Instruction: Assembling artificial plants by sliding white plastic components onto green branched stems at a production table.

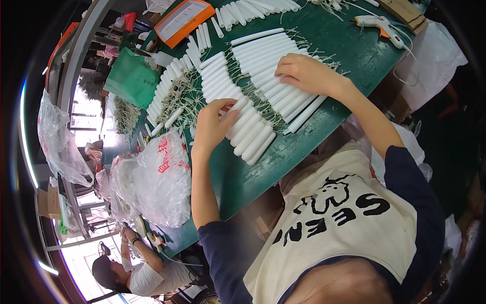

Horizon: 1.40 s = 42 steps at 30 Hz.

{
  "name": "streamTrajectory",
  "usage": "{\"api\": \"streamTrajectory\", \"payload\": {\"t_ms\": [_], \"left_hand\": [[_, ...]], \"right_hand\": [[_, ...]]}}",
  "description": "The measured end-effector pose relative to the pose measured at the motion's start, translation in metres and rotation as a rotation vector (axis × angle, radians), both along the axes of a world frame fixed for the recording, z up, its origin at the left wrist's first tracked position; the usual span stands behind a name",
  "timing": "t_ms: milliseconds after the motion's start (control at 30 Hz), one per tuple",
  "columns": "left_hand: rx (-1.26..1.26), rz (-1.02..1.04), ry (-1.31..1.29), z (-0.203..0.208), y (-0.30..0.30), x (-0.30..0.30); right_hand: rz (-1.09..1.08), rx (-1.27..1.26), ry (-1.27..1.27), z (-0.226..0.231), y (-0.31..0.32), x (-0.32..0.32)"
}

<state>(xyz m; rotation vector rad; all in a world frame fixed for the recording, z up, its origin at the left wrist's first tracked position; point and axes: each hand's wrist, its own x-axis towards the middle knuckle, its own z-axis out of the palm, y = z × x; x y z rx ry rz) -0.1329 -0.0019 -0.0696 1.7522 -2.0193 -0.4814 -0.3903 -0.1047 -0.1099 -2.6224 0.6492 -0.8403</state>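
Rows of slim white tubes with thin pale wires at their ends lie on the green tabletop. My left hand is at the nearer row of tubes. Its thumb and index finger close around the end of one tube. Over the wider row of tubes on the right is my right hand, fingers curled down with the thumb close to them on a tube; the exact grip is partly hidden. Tangled wires run between the two rows. A single tube lies along the right row's near end.
More tubes and wires lie to the left, near a green bag and a clear plastic bag. An orange box stands at the back. At the far right is a glue gun with its cord. Another person works at lower left.
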Motion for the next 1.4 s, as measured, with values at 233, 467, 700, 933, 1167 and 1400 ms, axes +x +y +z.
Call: {"api": "streamTrajectory", "payload": {"t_ms": [233, 467, 700, 933, 1167, 1400], "left_hand": [[0.012, -0.060, -0.008, 0.007, 0.002, 0.003], [0.164, -0.084, 0.061, 0.010, 0.002, 0.006], [0.184, -0.081, 0.036, 0.017, -0.005, 0.008], [0.037, -0.025, 0.064, 0.010, -0.065, 0.035], [-0.394, -0.047, -0.138, -0.024, -0.176, 0.034], [-0.254, 0.185, -0.217, -0.053, -0.255, 0.046]], "right_hand": [[-0.008, 0.004, 0.000, -0.001, 0.000, 0.000], [-0.021, -0.035, 0.018, -0.004, -0.002, 0.002], [-0.002, -0.041, -0.010, -0.003, -0.003, 0.001], [-0.021, -0.083, 0.025, 0.003, -0.004, -0.005], [-0.048, -0.145, -0.071, 0.012, 0.004, -0.016], [-0.072, -0.110, -0.058, 0.021, 0.010, -0.039]]}}
